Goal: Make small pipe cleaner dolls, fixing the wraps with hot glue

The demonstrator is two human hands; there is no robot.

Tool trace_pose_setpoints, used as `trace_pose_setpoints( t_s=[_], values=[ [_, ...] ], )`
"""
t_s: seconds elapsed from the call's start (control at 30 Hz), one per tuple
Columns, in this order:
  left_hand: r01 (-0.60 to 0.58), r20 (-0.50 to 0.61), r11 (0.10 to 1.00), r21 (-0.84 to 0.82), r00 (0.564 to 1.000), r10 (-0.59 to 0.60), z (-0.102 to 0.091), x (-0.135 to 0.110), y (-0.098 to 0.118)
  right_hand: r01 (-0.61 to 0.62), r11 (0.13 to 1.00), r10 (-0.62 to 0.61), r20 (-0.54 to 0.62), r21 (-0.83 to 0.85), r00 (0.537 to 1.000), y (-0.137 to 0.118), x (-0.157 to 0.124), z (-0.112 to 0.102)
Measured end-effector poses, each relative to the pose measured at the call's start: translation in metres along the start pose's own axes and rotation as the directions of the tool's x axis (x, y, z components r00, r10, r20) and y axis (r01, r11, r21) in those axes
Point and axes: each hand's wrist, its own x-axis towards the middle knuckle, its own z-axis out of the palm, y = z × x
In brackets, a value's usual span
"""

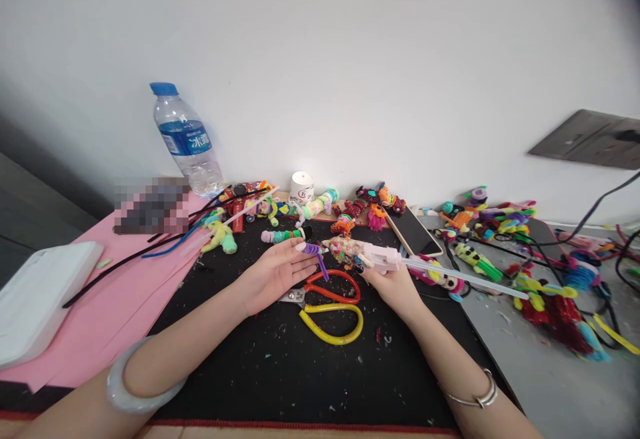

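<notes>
L hand: thumb + index pinch purple coil, other fingers extended, close tog. Coil's over the mat, twd its far edge, approx. midway btwn L & R edges; 1 loose end hangs down. R hand wraps glue gun, fingers mostly hidden behind it, can't tell if any is on the trigger. Gun's front is caked w/ coloured fluff, tip right by coil; contact unclear. Clear glue stick juts out the back twd table's R edge.

Scissors, 1 red + 1 yellow handle, lie mid-mat below the hands; stamp on blade too small to read.

Bottle leans on wall at table's far edge, L side: blue label, big white Chinese chars, too blurred to read for sure. Cup at far edge, approx. centre: dk print + red bits, illegible. Phone, screen dark, at mat's far R corner. Fuzzy toys line the far edge. White box sits on pink paper, table's L side.
</notes>
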Motion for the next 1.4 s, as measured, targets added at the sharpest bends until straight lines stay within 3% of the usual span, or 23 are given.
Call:
trace_pose_setpoints(
  t_s=[0.13,0.3,0.43,0.63,0.7,0.77,0.9,1.03,1.17,1.4],
  values=[
    [0.004,0.027,1.0,0.008,1.0,-0.004,-0.001,0.0,0.0,0.018,0.999,-0.024,-0.127,-0.048,0.992,0.004,0.001,-0.002],
    [0.009,0.01,1.0,0.016,1.0,-0.009,-0.001,0.0,0.001,0.006,0.97,-0.073,-0.27,-0.242,0.96,0.005,0.004,-0.007],
    [0.007,-0.026,1.0,0.013,1.0,-0.007,0.0,0.0,0.002,0.019,0.913,-0.14,-0.271,-0.407,0.952,0.017,0.008,-0.01],
    [0.026,-0.008,1.0,-0.003,1.0,-0.027,0.001,-0.001,0.003,-0.029,0.742,-0.179,-0.24,-0.669,0.954,0.024,0.008,-0.007],
    [0.023,0.008,1.0,-0.003,1.0,-0.023,0.001,-0.001,0.003,-0.01,0.749,-0.211,-0.252,-0.663,0.945,0.012,0.006,-0.005],
    [0.019,0.022,1.0,0.002,1.0,-0.019,0.001,-0.001,0.002,0.087,0.782,-0.295,-0.243,-0.618,0.924,-0.002,0.002,-0.002],
    [0.015,0.054,0.999,0.035,0.998,-0.017,0.002,-0.002,-0.001,0.351,0.82,-0.43,-0.081,-0.452,0.899,-0.021,-0.009,0.012],
    [0.034,0.059,0.997,0.066,0.998,-0.037,0.002,-0.003,-0.006,0.49,0.81,-0.515,0.009,-0.321,0.857,-0.025,-0.017,0.029],
    [0.035,0.034,0.997,0.065,0.999,-0.038,0.002,-0.003,-0.009,0.53,0.809,-0.554,-0.029,-0.256,0.832,-0.029,-0.019,0.034],
    [0.03,0.042,0.993,0.118,0.999,-0.035,0.003,-0.003,-0.009,0.479,0.852,-0.508,-0.115,-0.212,0.854,-0.034,-0.021,0.03]
  ],
)
